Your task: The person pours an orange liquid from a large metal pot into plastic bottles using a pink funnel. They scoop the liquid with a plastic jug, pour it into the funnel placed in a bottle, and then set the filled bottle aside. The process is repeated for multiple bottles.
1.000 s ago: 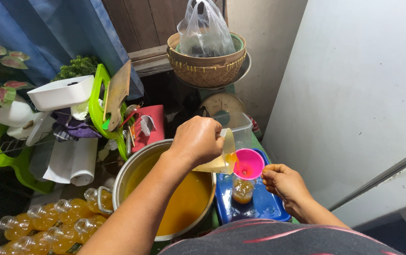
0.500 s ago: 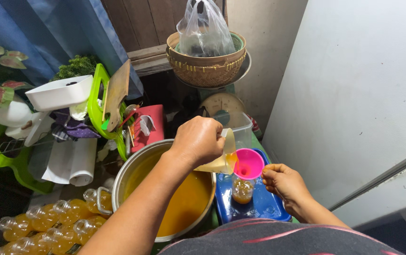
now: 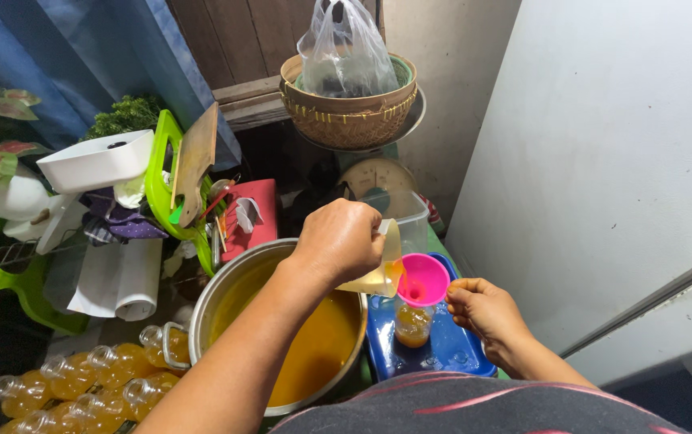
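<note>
Nearest, at the lower left, a cluster of small clear bottles filled with orange liquid lies on its side, just beside a large metal pot that holds more of the same orange liquid. The person's left forearm crosses over the pot, and the left hand is closed tight around a pale plastic jug, tipped so that its lip meets the rim of a pink funnel. The funnel sits upright in the mouth of a small bottle, which is partly filled with orange liquid and stands on a blue tray just right of the pot. The right hand rests right of the bottle, its fingers curled together near the funnel's edge; whether they actually grip the bottle or funnel cannot be told. Farther off, left of the pot, a roll of white paper lies below a green rack holding a wooden board, with a red box beside it. Behind the hands stands a kitchen scale, and above it a woven basket carries a clear plastic bag. A pale wall fills the right side.
</note>
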